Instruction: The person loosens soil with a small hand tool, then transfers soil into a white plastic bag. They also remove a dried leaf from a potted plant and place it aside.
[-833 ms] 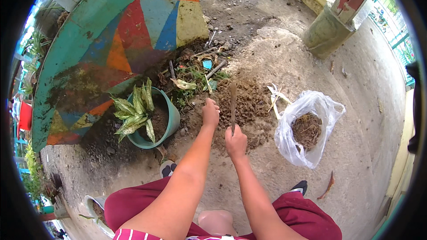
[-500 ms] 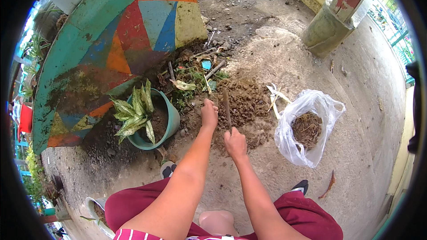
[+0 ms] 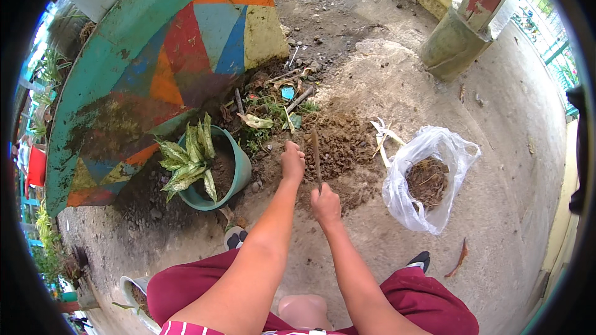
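Note:
My right hand (image 3: 326,203) is closed round the near end of a long, narrow brown blade-like tool (image 3: 316,155). The tool points away from me, over a patch of loose dark soil (image 3: 347,149). Just left of it, my left hand (image 3: 293,161) is closed with its fingers curled in. Whatever it may hold is hidden. Farther left, a green plant pot (image 3: 239,177) contains soil and a plant with speckled pale-green leaves (image 3: 192,152). To the right of the soil stands an open clear plastic bag (image 3: 400,201) with brown, fibrous soil (image 3: 428,180) inside.
Weeds, sticks and dry leaves (image 3: 270,111) lie beyond the soil, against a painted wall (image 3: 180,43) of coloured triangles. White strips (image 3: 382,142) lie beside the bag. A post on a concrete base (image 3: 450,53) rises at the far right. Another pot (image 3: 133,294) sits near my left knee.
My right hand and the tool have shifted slightly left and toward me. My left hand has come very slightly nearer. The pot and the bag stay in place.

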A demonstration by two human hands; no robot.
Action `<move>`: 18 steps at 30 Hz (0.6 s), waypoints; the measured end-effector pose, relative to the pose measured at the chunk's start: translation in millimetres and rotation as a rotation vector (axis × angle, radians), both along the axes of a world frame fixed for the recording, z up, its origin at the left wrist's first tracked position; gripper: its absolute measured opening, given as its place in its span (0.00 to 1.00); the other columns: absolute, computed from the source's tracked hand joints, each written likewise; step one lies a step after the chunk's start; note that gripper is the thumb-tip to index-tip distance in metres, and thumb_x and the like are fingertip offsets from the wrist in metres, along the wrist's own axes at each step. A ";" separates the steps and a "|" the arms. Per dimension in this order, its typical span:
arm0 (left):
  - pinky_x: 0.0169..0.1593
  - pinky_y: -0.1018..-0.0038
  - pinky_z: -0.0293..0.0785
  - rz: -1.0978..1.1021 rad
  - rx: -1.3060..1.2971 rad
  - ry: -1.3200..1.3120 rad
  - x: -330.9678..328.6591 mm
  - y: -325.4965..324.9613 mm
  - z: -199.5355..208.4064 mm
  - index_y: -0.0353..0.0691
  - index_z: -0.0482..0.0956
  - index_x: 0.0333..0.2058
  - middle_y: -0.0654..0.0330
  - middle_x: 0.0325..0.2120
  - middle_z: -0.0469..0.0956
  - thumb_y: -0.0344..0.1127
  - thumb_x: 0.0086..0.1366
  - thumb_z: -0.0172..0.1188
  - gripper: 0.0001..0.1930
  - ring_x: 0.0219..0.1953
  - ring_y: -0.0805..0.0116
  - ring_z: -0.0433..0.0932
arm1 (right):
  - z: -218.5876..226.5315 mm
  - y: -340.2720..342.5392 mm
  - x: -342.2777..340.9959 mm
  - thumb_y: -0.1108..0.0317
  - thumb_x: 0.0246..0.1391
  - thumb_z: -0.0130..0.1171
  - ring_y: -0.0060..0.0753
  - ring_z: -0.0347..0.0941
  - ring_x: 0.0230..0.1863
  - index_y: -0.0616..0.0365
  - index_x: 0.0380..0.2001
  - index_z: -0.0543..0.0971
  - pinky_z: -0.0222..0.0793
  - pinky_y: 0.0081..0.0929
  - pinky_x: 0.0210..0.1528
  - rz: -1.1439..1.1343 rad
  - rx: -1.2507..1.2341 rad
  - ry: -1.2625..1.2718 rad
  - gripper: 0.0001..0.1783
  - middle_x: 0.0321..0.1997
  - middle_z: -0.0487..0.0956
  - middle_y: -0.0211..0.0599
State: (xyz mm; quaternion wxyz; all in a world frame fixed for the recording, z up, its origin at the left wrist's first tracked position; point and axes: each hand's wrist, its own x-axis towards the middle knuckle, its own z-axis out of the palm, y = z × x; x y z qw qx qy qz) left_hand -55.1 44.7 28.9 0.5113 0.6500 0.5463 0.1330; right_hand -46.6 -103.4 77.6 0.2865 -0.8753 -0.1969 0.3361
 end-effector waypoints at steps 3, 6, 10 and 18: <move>0.35 0.65 0.73 -0.138 0.154 0.119 -2.2 -3.2 -7.0 0.34 0.67 0.37 0.54 0.30 0.74 0.19 0.53 0.57 0.13 0.30 0.63 0.73 | -5.0 -10.6 6.4 0.59 0.52 0.44 0.64 0.73 0.35 0.60 0.36 0.73 0.69 0.50 0.40 0.097 -0.152 0.097 0.16 0.30 0.76 0.62; 0.42 0.61 0.71 -0.315 0.522 0.093 2.2 -8.0 -15.9 0.35 0.69 0.41 0.54 0.34 0.74 0.22 0.54 0.58 0.14 0.38 0.59 0.73 | -11.0 -24.5 18.6 0.59 0.51 0.45 0.64 0.73 0.35 0.63 0.33 0.74 0.69 0.50 0.41 0.023 -0.079 0.070 0.17 0.31 0.76 0.62; 0.58 0.58 0.58 -0.466 0.721 0.021 15.2 -10.7 -31.3 0.40 0.67 0.53 0.51 0.48 0.69 0.37 0.61 0.52 0.20 0.53 0.51 0.65 | -7.0 -32.8 41.3 0.59 0.50 0.45 0.64 0.73 0.35 0.63 0.30 0.75 0.68 0.50 0.40 -0.121 0.075 -0.092 0.17 0.29 0.76 0.61; 0.61 0.59 0.50 -0.626 0.629 0.288 15.3 -66.5 -23.8 0.50 0.66 0.54 0.58 0.54 0.60 0.49 0.64 0.50 0.22 0.59 0.54 0.54 | -0.1 -37.5 75.1 0.61 0.50 0.47 0.63 0.72 0.31 0.64 0.27 0.75 0.66 0.51 0.36 -0.250 0.167 -0.242 0.15 0.26 0.76 0.58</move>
